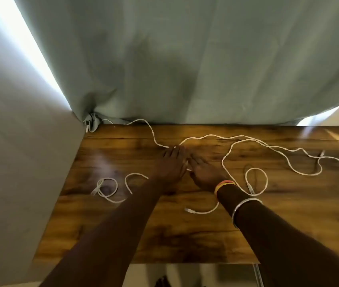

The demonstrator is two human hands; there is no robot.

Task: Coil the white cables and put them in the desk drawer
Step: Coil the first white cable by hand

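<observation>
The white cables (pixel 205 136) lie strewn in loose curves across the wooden surface (pixel 164 235). One short cable (pixel 107 188) near the left edge makes a rough loop, but none looks properly coiled. No drawer is in view, so nearly the whole task seems left to do. The left hand (pixel 170 164) and right hand (pixel 204 175) lie flat side by side with fingers straight, gripping nothing. The left fingertips reach a long cable's bend. A curtain (pixel 185 69) hangs behind.

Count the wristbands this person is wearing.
2. An orange-and-yellow band sits at the right wrist. A silver metal bangle circles the right forearm, nearer the elbow. The left arm shows none, though its underside is hidden.
</observation>
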